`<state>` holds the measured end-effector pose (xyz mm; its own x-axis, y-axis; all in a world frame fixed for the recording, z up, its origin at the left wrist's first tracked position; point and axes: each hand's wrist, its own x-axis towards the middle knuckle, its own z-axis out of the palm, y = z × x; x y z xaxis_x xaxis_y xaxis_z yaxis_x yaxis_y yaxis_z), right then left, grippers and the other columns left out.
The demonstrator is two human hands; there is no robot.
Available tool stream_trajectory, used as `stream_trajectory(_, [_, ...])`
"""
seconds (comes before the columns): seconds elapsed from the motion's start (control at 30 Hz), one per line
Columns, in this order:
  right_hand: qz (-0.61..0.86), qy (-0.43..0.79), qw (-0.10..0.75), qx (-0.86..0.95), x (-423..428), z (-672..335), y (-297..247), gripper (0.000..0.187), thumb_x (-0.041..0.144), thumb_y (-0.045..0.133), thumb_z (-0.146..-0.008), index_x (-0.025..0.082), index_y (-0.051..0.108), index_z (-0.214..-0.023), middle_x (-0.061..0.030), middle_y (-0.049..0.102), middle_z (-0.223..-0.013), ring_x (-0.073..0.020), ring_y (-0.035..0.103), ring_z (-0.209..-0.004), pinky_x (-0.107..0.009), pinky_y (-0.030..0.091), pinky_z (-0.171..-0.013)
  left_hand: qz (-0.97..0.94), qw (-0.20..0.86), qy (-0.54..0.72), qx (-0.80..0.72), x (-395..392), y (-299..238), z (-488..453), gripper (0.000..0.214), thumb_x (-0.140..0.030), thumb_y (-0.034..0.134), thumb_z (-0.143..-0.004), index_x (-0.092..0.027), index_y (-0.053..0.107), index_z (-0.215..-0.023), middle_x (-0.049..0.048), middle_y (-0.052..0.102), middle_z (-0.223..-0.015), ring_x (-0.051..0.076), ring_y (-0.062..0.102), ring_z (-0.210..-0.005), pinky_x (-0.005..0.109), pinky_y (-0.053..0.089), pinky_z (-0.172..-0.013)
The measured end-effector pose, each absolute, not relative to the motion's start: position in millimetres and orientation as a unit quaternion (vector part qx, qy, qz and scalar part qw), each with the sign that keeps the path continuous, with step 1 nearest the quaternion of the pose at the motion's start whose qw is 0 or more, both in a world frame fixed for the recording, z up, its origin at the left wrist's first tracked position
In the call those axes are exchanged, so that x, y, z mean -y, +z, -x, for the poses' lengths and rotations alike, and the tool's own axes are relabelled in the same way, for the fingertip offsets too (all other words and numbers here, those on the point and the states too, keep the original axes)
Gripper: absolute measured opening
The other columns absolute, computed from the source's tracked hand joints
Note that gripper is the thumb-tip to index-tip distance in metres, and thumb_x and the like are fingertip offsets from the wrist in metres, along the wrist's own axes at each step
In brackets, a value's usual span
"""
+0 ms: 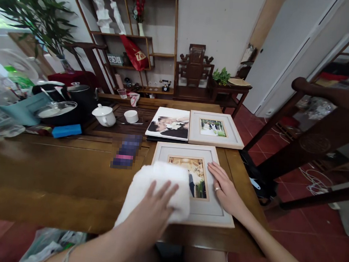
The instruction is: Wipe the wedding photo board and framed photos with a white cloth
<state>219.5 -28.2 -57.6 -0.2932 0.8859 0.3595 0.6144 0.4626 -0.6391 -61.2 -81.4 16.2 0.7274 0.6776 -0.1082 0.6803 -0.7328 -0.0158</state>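
Observation:
My left hand (152,210) lies palm down with fingers spread on a folded white towel (145,181). The towel covers the left part of a light wooden picture frame (219,208), which lies flat near the table's front edge. Inside the frame, a wide pale mat surrounds a small photo (201,182), partly hidden by the towel. On the right side of the mat rests my right hand (223,184), fingers stretched out, a ring on one of them. The left hand looks slightly blurred.
Behind lie a second framed photo (213,128) and a white-edged photo panel (170,126). A pixelated dark blue item (126,151), a blue block (67,130), a lidded white cup (104,115) and a small white bowl (131,115) stand leftward. A wooden chair (318,131) is at right.

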Motion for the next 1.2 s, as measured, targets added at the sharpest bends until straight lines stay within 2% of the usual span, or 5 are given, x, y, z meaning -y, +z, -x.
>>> stream_trajectory(0.33, [0.467, 0.2, 0.356, 0.784, 28.5, -220.6, -56.7, 0.06, 0.009, 0.036, -0.087, 0.03, 0.039, -0.143, -0.0039, 0.043, -0.148, -0.0235, 0.03, -0.141, -0.057, 0.025, -0.116, -0.931, 0.002, 0.061, -0.359, 21.4, 4.2, 60.5, 0.029, -0.035, 0.053, -0.09, -0.018, 0.068, -0.107, 0.0114, 0.023, -0.155, 0.031, 0.019, -0.143, 0.053, 0.019, -0.115])
stream_trajectory(0.53, [0.472, 0.202, 0.354, 0.781, 28.7, -221.2, -56.2, 0.058, 0.009, 0.035, -0.087, 0.029, 0.041, -0.142, -0.004, 0.043, -0.148, -0.0232, 0.03, -0.142, -0.057, 0.025, -0.116, -0.92, -0.054, 0.061, -0.384, -36.3, 9.6, 48.2, 0.035, -0.044, 0.052, -0.09, -0.019, 0.071, -0.105, 0.0074, 0.021, -0.157, 0.04, 0.01, -0.143, 0.064, 0.012, -0.111])
stream_trajectory(0.8, [0.47, 0.196, 0.356, 0.783, 27.5, -220.3, -57.5, 0.058, 0.01, 0.035, -0.089, 0.029, 0.04, -0.143, -0.005, 0.043, -0.148, -0.0238, 0.03, -0.142, -0.058, 0.025, -0.116, -0.947, 0.045, 0.01, -0.317, 39.4, 17.8, 44.2, 0.036, -0.04, 0.047, -0.094, -0.024, 0.062, -0.121, 0.0078, 0.032, -0.152, 0.039, 0.023, -0.141, 0.064, 0.025, -0.107])
stream_trajectory(0.97, [0.476, 0.192, 0.355, 0.781, 27.0, -220.2, -57.9, 0.058, 0.01, 0.035, -0.089, 0.03, 0.039, -0.143, -0.0043, 0.042, -0.148, -0.0232, 0.03, -0.141, -0.058, 0.024, -0.116, -0.964, 0.083, 0.02, -0.252, 90.3, 21.9, 44.9, 0.034, -0.044, 0.048, -0.093, -0.024, 0.064, -0.116, 0.0055, 0.018, -0.157, 0.039, 0.016, -0.142, 0.063, 0.024, -0.109])
stream_trajectory(1.2, [0.466, 0.195, 0.36, 0.784, 27.8, -221.4, -58.7, 0.061, 0.008, 0.036, -0.087, 0.03, 0.038, -0.144, -0.0042, 0.042, -0.148, -0.0239, 0.029, -0.142, -0.058, 0.024, -0.116, -0.935, 0.001, 0.065, -0.35, 10.3, 0.9, 44.1, 0.034, -0.039, 0.048, -0.092, -0.016, 0.066, -0.11, 0.0154, 0.016, -0.156, 0.039, 0.015, -0.142, 0.061, 0.022, -0.11])
